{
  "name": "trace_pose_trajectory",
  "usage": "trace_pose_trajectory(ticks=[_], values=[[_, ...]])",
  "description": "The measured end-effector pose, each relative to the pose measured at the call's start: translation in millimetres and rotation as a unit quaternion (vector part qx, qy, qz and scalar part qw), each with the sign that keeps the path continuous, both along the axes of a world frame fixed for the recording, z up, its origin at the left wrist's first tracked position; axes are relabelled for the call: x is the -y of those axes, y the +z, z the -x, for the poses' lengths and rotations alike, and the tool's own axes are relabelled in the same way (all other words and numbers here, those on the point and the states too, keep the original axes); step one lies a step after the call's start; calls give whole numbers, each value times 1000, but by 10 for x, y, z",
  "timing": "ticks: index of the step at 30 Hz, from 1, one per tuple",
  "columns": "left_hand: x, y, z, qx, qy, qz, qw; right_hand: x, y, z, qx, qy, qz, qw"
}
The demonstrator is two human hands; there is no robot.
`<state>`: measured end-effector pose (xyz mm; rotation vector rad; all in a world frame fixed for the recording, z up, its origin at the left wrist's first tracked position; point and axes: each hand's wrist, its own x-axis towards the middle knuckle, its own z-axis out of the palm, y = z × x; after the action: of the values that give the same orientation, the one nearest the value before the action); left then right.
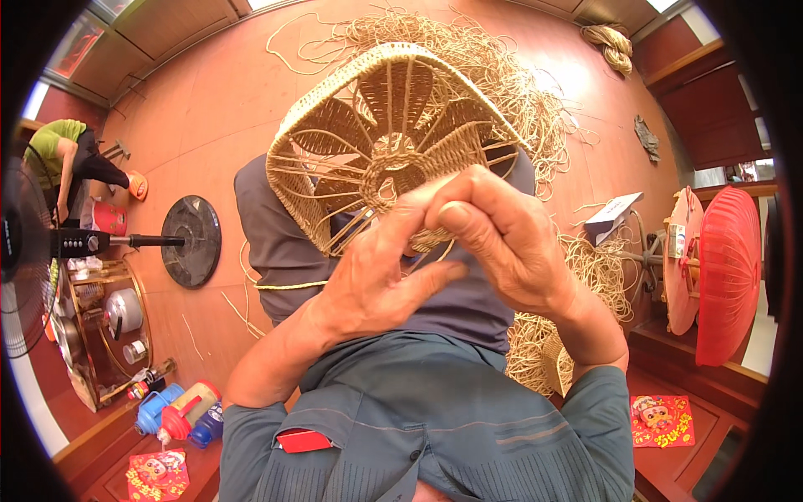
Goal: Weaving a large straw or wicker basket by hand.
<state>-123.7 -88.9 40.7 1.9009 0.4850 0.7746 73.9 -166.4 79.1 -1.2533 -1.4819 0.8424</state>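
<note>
A woven straw-coloured cord basket (393,53) lies on my lap, its openwork side of petal-shaped panels and a ringed centre facing me. Both hands meet over its near edge. My left hand (376,272) has its thumb stretched out and its fingers reaching to the other hand, where their tips are partly hidden. My right hand (506,238) is closed, with the thumb pressed against curled fingers. Whatever it pinches does not show. A loose cord strand (288,287) runs across my left thigh toward the basket.
Loose cord lies in a large heap (535,109) beyond the basket and in another pile (615,276) at my right. A black fan base (191,241) stands at left, near a bending person (63,159). A red fan (728,276) is at right; jugs (188,410) stand at lower left.
</note>
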Motion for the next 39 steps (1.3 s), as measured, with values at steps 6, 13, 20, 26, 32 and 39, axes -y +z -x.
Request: trace_pose_trajectory(ticks=[6,13,20,26,32,39], values=[[-328,-176,679,-68,17,306,950,109,-268,-335,-99,-34,152,983],[-787,-75,1791,-208,160,209,942,68,-700,-134,-212,26,213,954],[-837,-38,1902,-644,256,-309,652,-9,-1092,353,-156,-10,204,967],[-109,-415,812,-255,135,-263,921,-48,-1304,547,-161,-27,189,968],[-238,-1392,761,226,386,132,885,-23,-1405,483,-205,-103,186,955],[-204,-1354,735,190,377,121,898,-154,-1417,874,-79,-69,174,979]])
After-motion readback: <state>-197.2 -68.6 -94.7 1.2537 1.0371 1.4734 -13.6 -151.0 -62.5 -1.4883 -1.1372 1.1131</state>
